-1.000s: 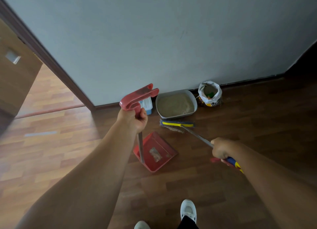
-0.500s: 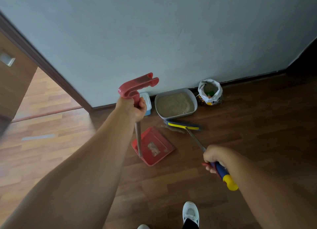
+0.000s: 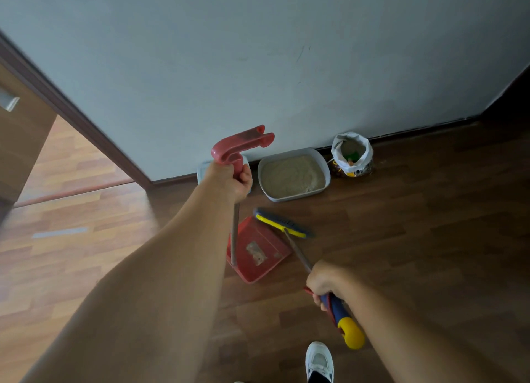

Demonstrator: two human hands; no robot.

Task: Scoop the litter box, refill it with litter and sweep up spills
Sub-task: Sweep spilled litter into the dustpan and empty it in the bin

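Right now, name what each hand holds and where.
Left hand grips the dustpan at its red handle; right hand grips the broom at its blue grip.

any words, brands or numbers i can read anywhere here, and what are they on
No text can be read in this view.
Litter bag: coloured print along its lower part, too small and blurred to read.
Dustpan: a worn sticker inside the pan, nothing legible on it.
Broom: no lettering shows on its yellow band.
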